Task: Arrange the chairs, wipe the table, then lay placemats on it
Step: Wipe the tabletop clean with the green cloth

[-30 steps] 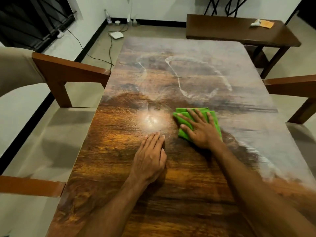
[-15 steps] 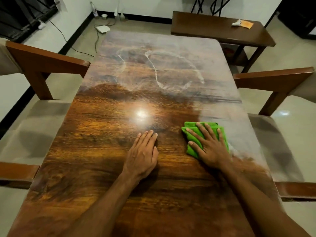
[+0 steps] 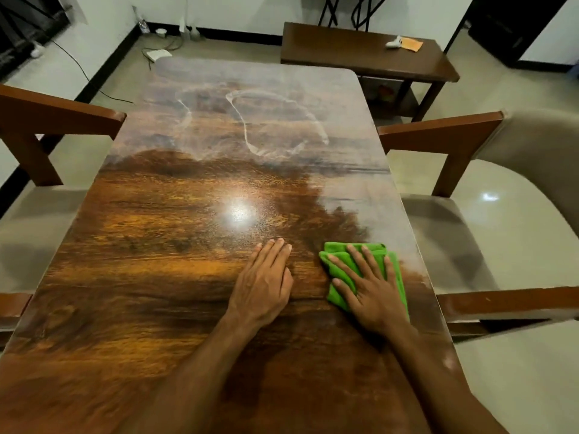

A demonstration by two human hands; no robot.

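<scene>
Slides the green cloth (image 3: 372,249), pressed under the flat right hand (image 3: 372,296), from the middle of the table (image 3: 156,277) to just inside the table's right edge and nearer the table's near end. Brings it level with the left hand (image 3: 263,286) rather than ahead of it. Shifts the left hand slightly toward the table's right side. Widens the dark wiped patch toward the table's right edge.

All you really get of the person is what reaches in over the table (image 3: 150,252). The left hand (image 3: 261,288), nearer the table's middle, and the right hand (image 3: 372,296), close to the table's right edge, are both bare. The forearms (image 3: 200,364) are bare skin too, all the way back to the table's near end. Nails look trimmed short, though it's a bit too soft to be sure.
</scene>
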